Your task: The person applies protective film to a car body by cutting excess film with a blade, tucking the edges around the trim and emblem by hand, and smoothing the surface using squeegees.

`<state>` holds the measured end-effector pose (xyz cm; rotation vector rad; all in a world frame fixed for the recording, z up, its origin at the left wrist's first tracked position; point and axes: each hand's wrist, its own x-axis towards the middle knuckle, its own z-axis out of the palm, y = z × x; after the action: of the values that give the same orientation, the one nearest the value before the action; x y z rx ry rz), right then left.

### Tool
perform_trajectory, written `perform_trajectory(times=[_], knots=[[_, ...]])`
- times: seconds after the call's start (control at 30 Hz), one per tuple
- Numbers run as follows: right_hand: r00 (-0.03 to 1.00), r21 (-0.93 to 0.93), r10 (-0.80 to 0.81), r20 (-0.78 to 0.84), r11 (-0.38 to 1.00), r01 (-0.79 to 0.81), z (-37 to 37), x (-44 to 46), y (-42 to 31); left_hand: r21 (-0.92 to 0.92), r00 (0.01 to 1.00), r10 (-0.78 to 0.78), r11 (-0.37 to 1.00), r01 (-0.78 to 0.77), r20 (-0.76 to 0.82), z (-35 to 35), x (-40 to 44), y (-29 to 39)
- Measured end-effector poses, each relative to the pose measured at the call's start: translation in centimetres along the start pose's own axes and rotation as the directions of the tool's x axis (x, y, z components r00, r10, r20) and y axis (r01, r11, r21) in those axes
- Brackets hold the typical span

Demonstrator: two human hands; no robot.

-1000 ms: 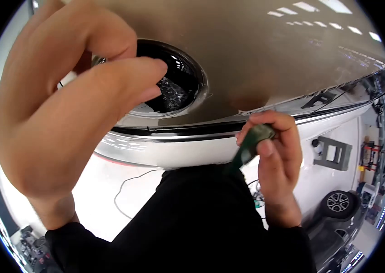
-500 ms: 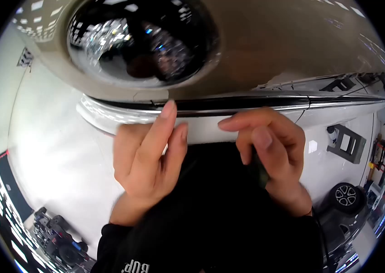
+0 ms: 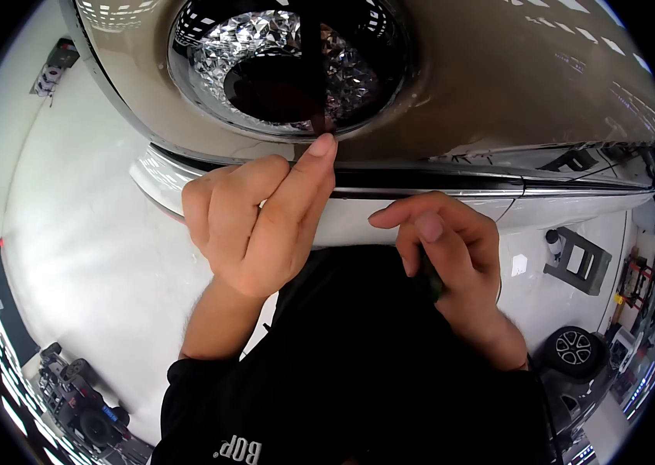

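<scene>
"Largest item first?"

"The car's glossy taupe body panel (image 3: 490, 93), filling the upper part of the view. Below it runs a white lower bumper section (image 3: 358, 221)."

"Fittings?"

"An oval headlight (image 3: 250, 46) with faceted inserts, set in the panel. A dark trim strip (image 3: 443, 181) with bright edging lies between panel and bumper section."

"Hands?"

"The left hand (image 3: 257, 225) is at the headlight's lower edge, index finger extended, other fingers folded. I cannot tell whether the fingertip makes contact or pinches anything. The right hand (image 3: 455, 263) is in front of the bumper section, index finger and thumb apart, lower fingers curled."

"Smallest?"

"A dark green tool (image 3: 433, 285), apparently a squeegee, mostly hidden, gripped inside those curled fingers."
</scene>
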<state>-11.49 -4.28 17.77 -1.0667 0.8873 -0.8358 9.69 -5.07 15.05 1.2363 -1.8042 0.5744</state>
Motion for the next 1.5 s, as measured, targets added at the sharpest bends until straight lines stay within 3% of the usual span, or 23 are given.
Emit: perform_trajectory(times=[0.33,0.43,0.57,0.67,0.77,0.87,0.97,1.17,1.5], knots=[[0.997,-0.009,0.075,0.006,0.997,-0.075,1.0,-1.6,-0.5,-0.103,0.997,-0.067,0.993,0.063,-0.04,0.5,0.4,0.1],[0.999,-0.012,0.049,-0.014,0.999,-0.049,0.7,-1.9,-0.7,-0.132,0.974,-0.197,0.974,0.182,-0.111,0.4,0.0,0.6],[0.999,-0.015,0.022,-0.03,1.0,-0.023,-0.1,-2.0,-0.2,-0.024,0.996,-0.078,0.997,0.077,-0.051,-0.2,0.8,0.6],[0.997,0.01,0.068,-0.02,0.998,-0.068,-0.3,-1.9,0.2,-0.031,0.99,-0.081,0.997,0.078,-0.117,0.8,0.4,0.6],[0.997,0.018,0.079,-0.003,0.997,-0.079,-0.4,-1.9,0.7,-0.106,0.984,-0.176,0.979,0.174,-0.007,-0.1,0.9,1.4],[0.997,-0.009,0.081,0.018,0.997,-0.08,-0.5,-1.6,1.1,-0.183,0.963,-0.268,0.948,0.261,-0.019,0.4,0.9,1.9],[0.995,-0.028,0.095,0.021,0.995,-0.094,-0.3,-1.5,0.9,-0.155,0.969,-0.248,0.958,0.243,-0.015,0.3,0.9,1.8],[0.997,-0.033,0.075,-0.025,0.997,-0.076,-0.2,-1.9,0.4,-0.027,0.974,-0.146,0.989,0.144,-0.172,0.9,0.7,1.4],[0.993,-0.016,0.115,-0.003,0.993,-0.115,-1.3,-2.3,1.0,-0.146,0.933,-0.329,0.94,0.309,-0.144,1.1,1.9,3.4]])
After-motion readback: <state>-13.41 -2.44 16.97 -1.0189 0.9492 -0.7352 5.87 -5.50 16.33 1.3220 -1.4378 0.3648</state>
